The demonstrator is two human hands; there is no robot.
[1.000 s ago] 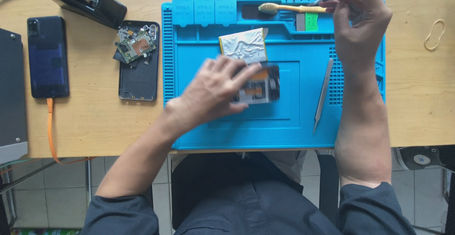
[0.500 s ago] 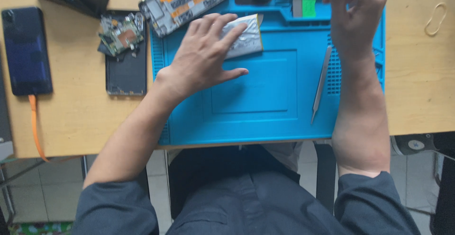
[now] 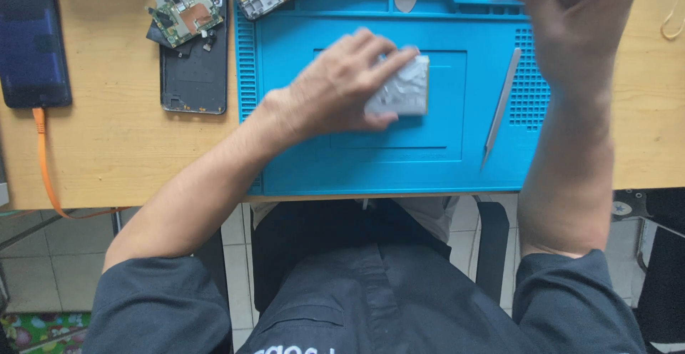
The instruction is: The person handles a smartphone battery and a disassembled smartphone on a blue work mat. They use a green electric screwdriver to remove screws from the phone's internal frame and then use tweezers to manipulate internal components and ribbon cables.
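A wooden bench (image 3: 114, 161) carries a blue work mat (image 3: 428, 161). The left hand (image 3: 335, 90) lies on the mat with its grip spread flat over a silvery battery pack (image 3: 403, 86), fingers pressing its left part. Just right of that grip lies a thin metal pry tool (image 3: 501, 108). The right hand (image 3: 571, 11) is raised beyond it, blurred; whether its grip is closed cannot be told. Left of the mat lie a phone back cover (image 3: 194, 76) and circuit board (image 3: 187, 13).
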